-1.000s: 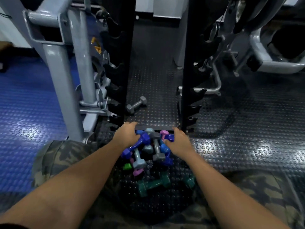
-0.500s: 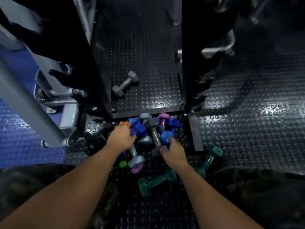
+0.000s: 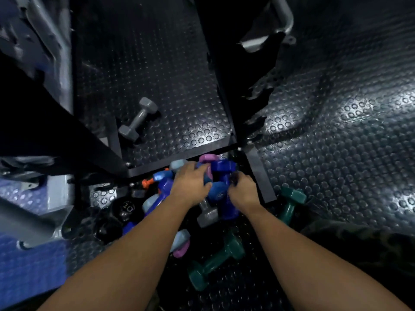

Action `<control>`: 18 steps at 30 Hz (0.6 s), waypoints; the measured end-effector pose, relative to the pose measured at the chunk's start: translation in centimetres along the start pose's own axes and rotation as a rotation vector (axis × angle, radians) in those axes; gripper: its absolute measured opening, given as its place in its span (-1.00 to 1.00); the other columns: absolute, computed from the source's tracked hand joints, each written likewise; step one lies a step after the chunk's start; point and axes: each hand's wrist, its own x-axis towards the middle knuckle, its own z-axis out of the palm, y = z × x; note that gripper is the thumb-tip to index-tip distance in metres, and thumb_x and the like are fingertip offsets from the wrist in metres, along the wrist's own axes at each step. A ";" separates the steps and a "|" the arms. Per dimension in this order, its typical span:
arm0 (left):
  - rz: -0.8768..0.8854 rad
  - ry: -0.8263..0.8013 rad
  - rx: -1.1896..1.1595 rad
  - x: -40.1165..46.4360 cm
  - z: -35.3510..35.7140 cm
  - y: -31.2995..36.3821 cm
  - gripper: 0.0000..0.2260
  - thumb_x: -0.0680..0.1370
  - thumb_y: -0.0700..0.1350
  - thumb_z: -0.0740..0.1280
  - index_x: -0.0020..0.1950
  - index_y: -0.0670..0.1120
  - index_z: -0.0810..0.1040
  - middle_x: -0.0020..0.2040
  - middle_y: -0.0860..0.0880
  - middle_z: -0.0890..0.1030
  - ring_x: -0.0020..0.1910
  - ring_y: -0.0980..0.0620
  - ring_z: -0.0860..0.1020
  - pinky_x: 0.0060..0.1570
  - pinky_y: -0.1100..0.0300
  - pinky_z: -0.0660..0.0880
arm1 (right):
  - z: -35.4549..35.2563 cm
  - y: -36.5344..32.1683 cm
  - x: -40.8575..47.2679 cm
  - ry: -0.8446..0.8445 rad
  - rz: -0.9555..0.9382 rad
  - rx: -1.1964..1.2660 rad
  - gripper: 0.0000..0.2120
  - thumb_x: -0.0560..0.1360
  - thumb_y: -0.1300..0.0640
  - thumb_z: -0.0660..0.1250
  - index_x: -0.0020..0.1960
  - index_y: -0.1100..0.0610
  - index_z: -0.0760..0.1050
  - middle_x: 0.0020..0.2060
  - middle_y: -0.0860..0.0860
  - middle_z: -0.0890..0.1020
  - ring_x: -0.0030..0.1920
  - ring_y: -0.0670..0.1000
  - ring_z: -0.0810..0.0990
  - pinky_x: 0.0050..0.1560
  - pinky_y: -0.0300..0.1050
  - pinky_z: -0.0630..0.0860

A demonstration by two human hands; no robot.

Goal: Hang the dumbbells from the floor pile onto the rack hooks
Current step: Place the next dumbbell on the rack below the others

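Observation:
A pile of small coloured dumbbells [image 3: 215, 194] lies on the floor against the black rack's base bar [image 3: 179, 159]. My left hand [image 3: 189, 182] is curled over the top of the pile, where the handle of a grey dumbbell [image 3: 207, 215] runs under its palm. My right hand [image 3: 242, 190] grips the handle of a dark blue dumbbell [image 3: 223, 167] beside it. The rack's right upright [image 3: 221, 75] carries black hooks [image 3: 258, 95]. Its left upright [image 3: 56, 131] is mostly in shadow.
A loose grey dumbbell [image 3: 138, 118] lies inside the rack base. Two green dumbbells [image 3: 215, 263] [image 3: 290, 203] and a black one marked 10 [image 3: 126, 208] lie around the pile. A grey machine frame [image 3: 33, 221] stands left on a blue mat [image 3: 29, 265].
The view tipped further down and closer to the pile. My left hand moved right to the pile's middle. My right hand moved forward onto the dark blue dumbbell.

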 end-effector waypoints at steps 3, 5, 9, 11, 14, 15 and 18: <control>0.128 -0.159 0.195 1.6 1.5 1.1 -0.39 0.52 0.27 0.34 0.52 0.09 0.36 0.49 -0.13 0.36 0.53 -0.21 0.25 0.55 -0.17 0.11 | -0.9 -0.3 4.0 0.020 -0.132 -0.098 -0.65 0.53 0.23 0.31 0.31 0.15 0.56 0.18 0.23 0.60 0.16 0.30 0.60 0.17 0.02 0.52; 0.149 -0.251 0.266 2.0 2.6 1.5 -0.38 0.50 0.33 0.32 0.50 0.10 0.37 0.50 -0.14 0.37 0.57 -0.22 0.19 0.57 -0.28 -0.03 | -1.3 -1.1 6.7 -0.088 -0.230 -0.225 -0.56 0.53 0.24 0.34 0.40 0.13 0.51 0.30 0.20 0.54 0.26 0.28 0.56 0.30 0.05 0.51; 0.120 -0.271 0.323 2.7 3.5 1.6 -0.36 0.50 0.38 0.29 0.50 0.12 0.36 0.51 -0.07 0.41 0.59 -0.19 0.16 0.53 -0.34 -0.08 | -1.1 -2.3 9.5 -0.323 -0.329 -0.321 -0.50 0.51 0.22 0.37 0.41 -0.08 0.50 0.20 0.08 0.63 0.20 0.14 0.62 0.27 0.02 0.53; 0.124 -0.243 0.313 3.0 3.5 1.7 -0.40 0.48 0.38 0.31 0.45 0.16 0.39 0.47 0.00 0.45 0.57 -0.16 0.18 0.49 -0.33 -0.03 | -0.4 -1.9 9.9 -0.346 -0.376 -0.340 -0.39 0.51 0.24 0.40 0.48 -0.17 0.44 0.14 0.06 0.65 0.12 0.10 0.64 0.23 0.00 0.56; 0.122 -0.270 0.253 3.2 3.2 1.7 -0.48 0.49 0.33 0.36 0.40 0.18 0.44 0.49 0.06 0.43 0.61 -0.15 0.10 0.47 -0.36 -0.11 | 0.1 -1.2 10.2 -0.284 -0.414 -0.371 -0.35 0.51 0.26 0.38 0.51 -0.19 0.38 0.15 0.06 0.65 0.13 0.12 0.65 0.19 0.00 0.58; 0.116 -0.278 0.233 3.1 3.1 1.6 -0.51 0.50 0.31 0.37 0.38 0.17 0.46 0.49 0.05 0.43 0.63 -0.15 0.06 0.47 -0.40 -0.19 | 0.0 -1.1 10.2 -0.268 -0.407 -0.388 -0.38 0.52 0.25 0.37 0.51 -0.13 0.39 0.17 0.08 0.64 0.15 0.15 0.65 0.20 0.02 0.58; 0.116 -0.289 0.222 2.9 2.8 1.2 -0.56 0.51 0.27 0.38 0.34 0.15 0.48 0.46 0.00 0.47 0.66 -0.11 0.02 0.43 -0.44 -0.39 | -1.1 0.0 10.2 -0.216 -0.302 -0.531 -0.50 0.52 0.20 0.39 0.44 0.08 0.38 0.24 0.15 0.59 0.23 0.23 0.62 0.20 0.10 0.59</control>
